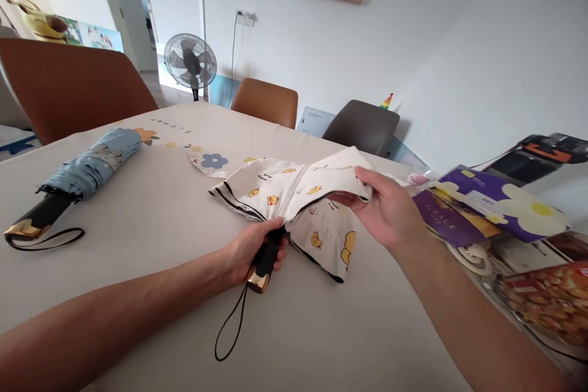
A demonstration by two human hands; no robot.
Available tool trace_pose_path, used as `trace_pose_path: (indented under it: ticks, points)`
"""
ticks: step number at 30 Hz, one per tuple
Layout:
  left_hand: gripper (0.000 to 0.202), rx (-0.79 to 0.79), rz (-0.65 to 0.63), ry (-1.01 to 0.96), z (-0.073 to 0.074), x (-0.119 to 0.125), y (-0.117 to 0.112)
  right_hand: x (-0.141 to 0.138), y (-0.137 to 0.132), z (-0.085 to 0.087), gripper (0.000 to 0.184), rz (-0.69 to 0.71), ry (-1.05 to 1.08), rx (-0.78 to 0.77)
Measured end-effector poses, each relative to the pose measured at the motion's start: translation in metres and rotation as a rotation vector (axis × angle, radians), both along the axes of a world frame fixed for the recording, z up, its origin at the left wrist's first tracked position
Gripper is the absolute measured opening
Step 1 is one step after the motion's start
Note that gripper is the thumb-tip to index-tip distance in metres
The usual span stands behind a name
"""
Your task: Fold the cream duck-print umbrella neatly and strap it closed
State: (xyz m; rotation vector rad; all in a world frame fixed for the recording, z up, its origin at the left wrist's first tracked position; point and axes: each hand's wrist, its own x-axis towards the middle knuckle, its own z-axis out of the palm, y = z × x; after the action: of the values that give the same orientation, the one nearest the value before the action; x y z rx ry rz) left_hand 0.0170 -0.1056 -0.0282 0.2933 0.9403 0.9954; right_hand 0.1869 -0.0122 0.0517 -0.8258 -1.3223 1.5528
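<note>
White walls close the room behind a dining table under a cream tablecloth (pixel 160 214) printed with small flowers. A standing fan (pixel 190 64) is off at eleven o'clock, a tan chair (pixel 266 101) is at twelve and a grey chair (pixel 362 125) at one.

At the middle of the table, the person's left hand (pixel 250 251) is curled tight round the black handle (pixel 265 260) of a cream folding umbrella (pixel 294 196), with the handle's gold end cap poking out below the fist. A black wrist strap (pixel 232 324) trails from that cap in a loop toward six o'clock and lies flat on the cloth.

The right hand (pixel 390 211), at three o'clock from the left, pinches a fold of the canopy between thumb and fingers and lifts that edge off the table. The canopy is collapsed but loose and unwrapped. Its panels are rumpled and fanned out, cream with yellow duck prints and a thin black trim.

At nine o'clock lies a blue folding umbrella (pixel 87 171), rolled up, well apart from both hands. Purple boxes (pixel 500 202) and a snack packet (pixel 551 300) crowd the table edge at three to four o'clock.
</note>
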Motion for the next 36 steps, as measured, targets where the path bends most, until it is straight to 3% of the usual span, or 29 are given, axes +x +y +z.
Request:
trace_pose_path:
  ticks: [4, 10, 14, 18, 23, 27, 36]
  points:
    - [0.023, 0.012, 0.003, -0.041, 0.000, 0.000, 0.000, -0.041, 0.011, -0.001, 0.016, -0.033, 0.042, 0.144]
    - [0.031, -0.002, -0.016, -0.053, 0.000, 0.001, 0.003, -0.094, 0.029, -0.029, 0.026, -0.119, -0.020, 0.270]
    - [0.027, -0.038, -0.030, -0.019, 0.000, 0.001, 0.005, -0.115, 0.028, -0.043, 0.026, 0.056, -0.015, 0.230]
    - [0.022, -0.035, -0.074, -0.022, -0.004, -0.003, 0.006, -0.123, 0.026, -0.048, 0.023, 0.258, -0.075, 0.143]
    - [0.035, -0.014, -0.172, -0.035, -0.008, -0.005, 0.004, -0.120, 0.029, -0.051, 0.021, 0.304, -0.110, 0.077]
    - [0.047, -0.002, -0.105, 0.147, -0.002, 0.000, 0.002, -0.121, 0.031, -0.054, 0.022, 0.360, -0.189, 0.046]
    - [0.032, -0.013, -0.033, 0.186, 0.008, 0.004, -0.001, -0.136, 0.041, -0.058, 0.029, 0.502, -0.364, 0.022]
